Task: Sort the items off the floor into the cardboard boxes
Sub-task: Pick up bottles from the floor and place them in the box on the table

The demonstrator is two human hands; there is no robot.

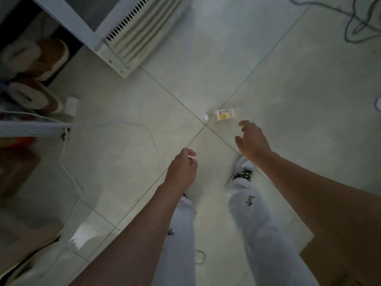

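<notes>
Head view: bottle (223, 114) lies on its side on the tiled floor (299, 89), cap pointing left, just beyond the crossing of the tile joints. Right hand (252, 141) hangs near it, fingers spread and slightly bent, empty, not touching. Left hand (182, 168) sits lower and further left, fingers loosely curled, nothing visible in it. Cardboard box (338, 263) corner shows at lower right, partly covered by the right forearm. Vented white unit (134, 32) at top, slippers (31, 58) far left, white cord (153, 141) on the floor, dark cables (348, 30) top right.
</notes>
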